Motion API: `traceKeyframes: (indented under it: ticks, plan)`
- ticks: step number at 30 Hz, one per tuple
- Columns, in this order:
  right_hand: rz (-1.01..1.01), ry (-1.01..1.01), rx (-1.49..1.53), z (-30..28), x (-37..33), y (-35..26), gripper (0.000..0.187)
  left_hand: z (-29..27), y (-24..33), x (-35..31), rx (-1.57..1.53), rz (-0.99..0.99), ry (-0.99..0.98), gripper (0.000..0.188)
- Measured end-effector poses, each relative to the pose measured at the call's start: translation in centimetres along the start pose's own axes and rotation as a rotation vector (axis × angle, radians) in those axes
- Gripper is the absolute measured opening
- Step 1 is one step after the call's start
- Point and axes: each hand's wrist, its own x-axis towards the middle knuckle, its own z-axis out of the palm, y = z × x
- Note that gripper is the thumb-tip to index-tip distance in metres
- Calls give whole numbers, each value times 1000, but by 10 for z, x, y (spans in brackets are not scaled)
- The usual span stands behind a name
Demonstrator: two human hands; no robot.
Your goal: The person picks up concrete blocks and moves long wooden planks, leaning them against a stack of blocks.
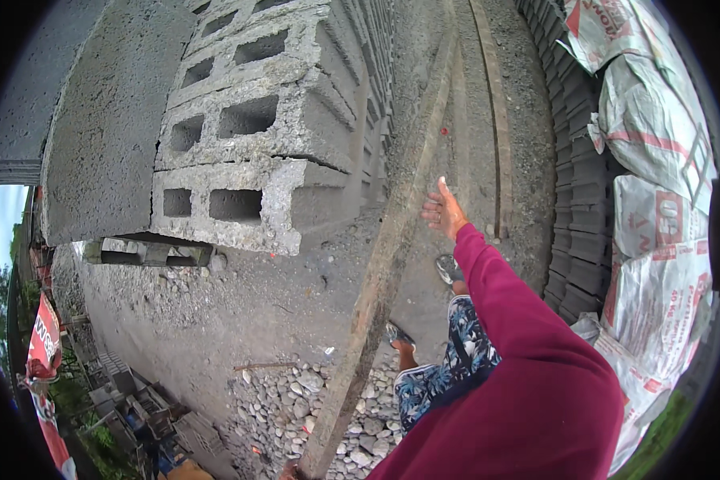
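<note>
One right hand (443, 210) loosely open, empty, beside long wooden plank (392, 240), near hollow concrete blocks (248, 160)

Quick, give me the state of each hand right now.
Right hand: open, thumb up, arm stretched forward, holding nothing.
Left hand: only a sliver at the bottom edge by the long wooden plank; state cannot be told.

Rough, matt grey concrete blocks (240, 152) are showing pitted, crumbling edges. Beside the blocks, a long wooden plank (384, 264) is looking weathered and dusty. Right of the plank, woven plastic sacks (656, 136) are gleaming faintly. A soft maroon cloth sleeve (528, 352) is appearing matt.
</note>
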Motion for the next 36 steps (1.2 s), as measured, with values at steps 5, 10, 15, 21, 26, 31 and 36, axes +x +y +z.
traceKeyframes:
  ticks: [5,10,15,21,26,31,36]
  plan:
    - [-254,-51,252,43,24,-30,97,46,-66,-51,160,-93,102,58]
    - [-158,-77,200,21,67,-44,87,95,-111,-67,225,-99,113,63]
    - [-151,-92,280,12,78,-17,82,118,-137,-79,267,-53,145,69]
    - [-27,-53,305,39,-33,27,78,150,-185,-101,299,-35,180,70]
    - [-202,-12,254,46,-120,61,75,143,-279,-114,510,-88,145,64]
    - [-435,-26,143,73,-208,89,75,165,-365,-67,175,-293,248,55]
    - [-820,16,40,133,-301,92,73,147,-431,53,149,-98,443,65]
